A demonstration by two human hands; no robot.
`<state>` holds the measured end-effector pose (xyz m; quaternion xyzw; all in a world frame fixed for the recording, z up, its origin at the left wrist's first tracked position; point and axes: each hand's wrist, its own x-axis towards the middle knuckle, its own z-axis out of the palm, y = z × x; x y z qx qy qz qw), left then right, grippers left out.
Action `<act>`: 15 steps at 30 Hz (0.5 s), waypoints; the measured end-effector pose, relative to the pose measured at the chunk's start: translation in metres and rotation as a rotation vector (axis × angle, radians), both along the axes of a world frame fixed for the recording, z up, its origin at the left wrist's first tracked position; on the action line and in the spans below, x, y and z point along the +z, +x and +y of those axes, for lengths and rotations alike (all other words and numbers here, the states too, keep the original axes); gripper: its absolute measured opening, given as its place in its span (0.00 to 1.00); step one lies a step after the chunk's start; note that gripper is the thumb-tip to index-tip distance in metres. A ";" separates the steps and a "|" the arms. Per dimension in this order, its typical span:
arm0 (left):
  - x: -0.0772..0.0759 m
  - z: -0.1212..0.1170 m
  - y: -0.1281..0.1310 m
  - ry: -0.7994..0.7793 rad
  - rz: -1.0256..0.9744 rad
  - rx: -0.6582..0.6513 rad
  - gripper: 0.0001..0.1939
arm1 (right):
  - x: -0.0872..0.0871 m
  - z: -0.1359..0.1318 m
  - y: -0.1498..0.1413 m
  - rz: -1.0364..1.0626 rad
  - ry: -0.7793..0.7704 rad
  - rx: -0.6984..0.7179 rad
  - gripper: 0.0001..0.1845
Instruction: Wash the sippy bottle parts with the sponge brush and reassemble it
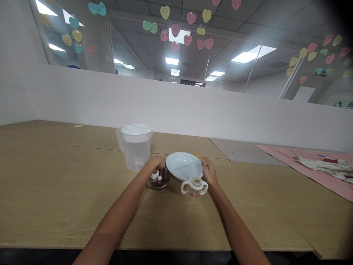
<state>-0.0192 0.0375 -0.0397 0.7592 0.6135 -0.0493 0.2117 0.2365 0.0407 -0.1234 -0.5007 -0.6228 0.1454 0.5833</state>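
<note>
Reaching over dark dish (157, 186): left hand (157, 162), fingers curled, grip indiscernible, best kept light; right hand (210, 174), fingers together at white bowl (180, 161), hold uncertain, best steady.

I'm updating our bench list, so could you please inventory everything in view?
Pitcher: one, translucent, white lid, centre-left
Bowl: one, white, centre
Thin rod: one, greyish, across bowl
Yellow item: one, bowl's far right edge
Bottle: one, clear, white handles, nearest
Dish: one, dark, below left hand, white parts inside
Pink cloth: one, right, assorted items atop
Grey sheet: one, back right
Table: one, tan
Heart notes: many, multicoloured, glass
Hands: left, right
</note>
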 end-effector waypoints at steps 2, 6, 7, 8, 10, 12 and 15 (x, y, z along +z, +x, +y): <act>0.001 -0.001 0.002 -0.054 0.036 0.030 0.06 | -0.006 0.006 0.000 0.072 -0.081 0.082 0.23; 0.006 -0.005 0.005 -0.059 0.005 0.035 0.04 | -0.013 0.012 0.001 0.167 -0.141 0.154 0.22; 0.007 -0.005 0.005 -0.038 -0.009 0.030 0.04 | -0.013 0.012 0.001 0.184 -0.142 0.161 0.21; 0.010 -0.006 0.004 -0.011 -0.021 0.023 0.04 | -0.012 0.012 0.001 0.204 -0.145 0.172 0.21; 0.015 -0.009 0.003 0.039 -0.037 0.008 0.04 | -0.010 0.011 0.000 0.253 -0.165 0.209 0.22; 0.022 -0.014 0.003 0.068 -0.038 -0.007 0.03 | -0.007 0.010 -0.001 0.319 -0.189 0.263 0.23; 0.035 -0.023 0.003 0.069 -0.026 -0.023 0.03 | -0.003 0.010 -0.003 0.397 -0.220 0.340 0.23</act>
